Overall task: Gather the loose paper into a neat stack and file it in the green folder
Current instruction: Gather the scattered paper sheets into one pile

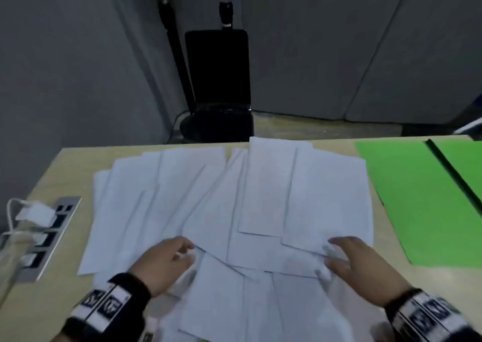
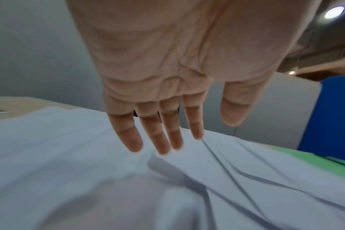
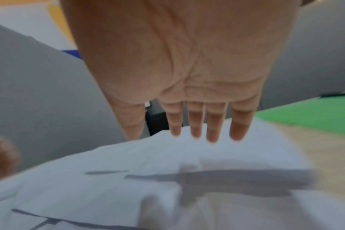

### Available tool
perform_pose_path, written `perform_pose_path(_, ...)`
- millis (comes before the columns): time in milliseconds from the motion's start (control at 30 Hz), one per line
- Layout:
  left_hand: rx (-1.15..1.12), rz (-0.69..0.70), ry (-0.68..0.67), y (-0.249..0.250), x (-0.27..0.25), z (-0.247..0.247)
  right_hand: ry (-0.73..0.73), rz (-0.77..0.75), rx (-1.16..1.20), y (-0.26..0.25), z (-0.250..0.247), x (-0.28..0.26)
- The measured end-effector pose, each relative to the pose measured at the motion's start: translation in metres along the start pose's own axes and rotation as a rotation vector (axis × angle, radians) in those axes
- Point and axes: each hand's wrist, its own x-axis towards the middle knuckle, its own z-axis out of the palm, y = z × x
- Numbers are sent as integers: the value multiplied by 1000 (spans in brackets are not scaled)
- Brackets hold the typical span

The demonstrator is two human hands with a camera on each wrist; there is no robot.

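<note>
Several loose white sheets of paper (image 1: 234,198) lie fanned and overlapping across the wooden table (image 1: 430,279). The green folder (image 1: 417,198) lies open at the right, its dark spine running diagonally. My left hand (image 1: 167,261) hovers over the near left sheets with straight fingers (image 2: 163,140) and holds nothing. My right hand (image 1: 357,261) is over the near right sheets, fingers (image 3: 213,130) straight and spread, its fingertips close to the paper (image 3: 167,171). Whether either hand touches the paper (image 2: 89,155) I cannot tell. The green folder (image 3: 315,113) shows beyond the right hand.
A metal socket panel (image 1: 49,237) with a white charger (image 1: 36,215) and cables is set into the table's left side. A black chair (image 1: 219,86) and a lamp stand (image 1: 174,41) stand beyond the far edge. Grey partitions enclose the space.
</note>
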Motion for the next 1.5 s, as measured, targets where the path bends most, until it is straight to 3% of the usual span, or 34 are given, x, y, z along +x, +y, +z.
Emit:
perform_pose_path(67,36,-38,28,9,31,-2,32,7,14,-13,8,30)
perform_pose_path(200,108,-115,42,20,70,2,-135,-10,-161,-38,38,73)
perform_pose_path(300,141,-123,65,26,88,5,-227,33,-247,-48,57,70)
perform_pose_path(467,156,-195,63,19,113,8,-313,-97,-222,-69,66,37)
perform_pose_path(567,57,-208,90,17,118,13,-124,-62,-8,-62,60,36)
perform_pose_path(633,7,-205,81,19,117,20,193,123,85,-44,55,50)
perform_pose_path(700,5,-204,69,22,113,27,343,407,143,-20,47,66)
perform_pose_path(800,-3,-205,64,31,106,37,271,637,83,-8,43,76)
perform_pose_path(967,-148,-211,56,47,95,50,198,486,-25,-43,53,75)
perform_pose_path(1067,-179,-200,61,58,90,54,165,376,48,-61,60,70)
perform_pose_path(1167,-98,-153,-30,67,85,60,109,262,208,-67,64,70)
perform_pose_path(1233,3,-129,-78,70,80,62,120,296,306,-67,59,69)
perform_pose_path(1333,163,-215,-24,64,74,60,194,474,249,-67,51,63)
perform_pose_path(1433,192,-288,-59,63,73,56,223,526,267,-68,49,59)
perform_pose_path(1500,82,-280,-67,64,74,59,231,504,373,-68,47,59)
